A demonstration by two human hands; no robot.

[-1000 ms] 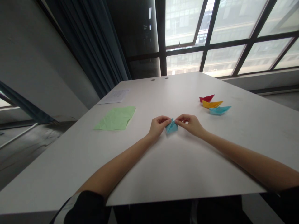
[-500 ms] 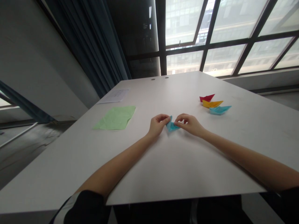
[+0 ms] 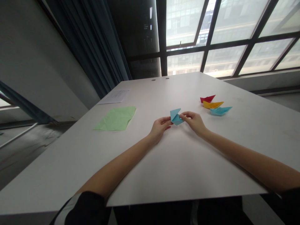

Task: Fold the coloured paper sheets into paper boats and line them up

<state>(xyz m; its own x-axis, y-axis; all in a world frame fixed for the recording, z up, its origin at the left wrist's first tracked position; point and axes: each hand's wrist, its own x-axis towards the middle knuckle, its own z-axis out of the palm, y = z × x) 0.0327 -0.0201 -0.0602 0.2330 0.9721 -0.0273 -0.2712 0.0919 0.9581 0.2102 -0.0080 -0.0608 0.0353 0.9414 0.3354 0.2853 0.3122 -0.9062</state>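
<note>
A small folded piece of light blue paper (image 3: pixel 175 117) is held between my two hands, just above the white table (image 3: pixel 164 168). One flap of it stands up on the left and leans over to the right. My left hand (image 3: pixel 160 127) pinches its left edge, with the fingers partly behind and below the paper. On the other side my right hand (image 3: pixel 193 121) has thumb and forefinger closed on the right part, hiding that end.
To the right stand three folded paper boats: red (image 3: pixel 208 98), yellow (image 3: pixel 212 104) and light blue (image 3: pixel 220 111). A green paper sheet (image 3: pixel 116 118) lies on the left. Behind it is a white printed sheet (image 3: pixel 114 96). Windows (image 3: pixel 185 62) rise beyond the table.
The blue paper has been lifted and turned, so its flap now tilts to the right. My left hand has shifted slightly down along the edge; my right hand has moved slightly right.
</note>
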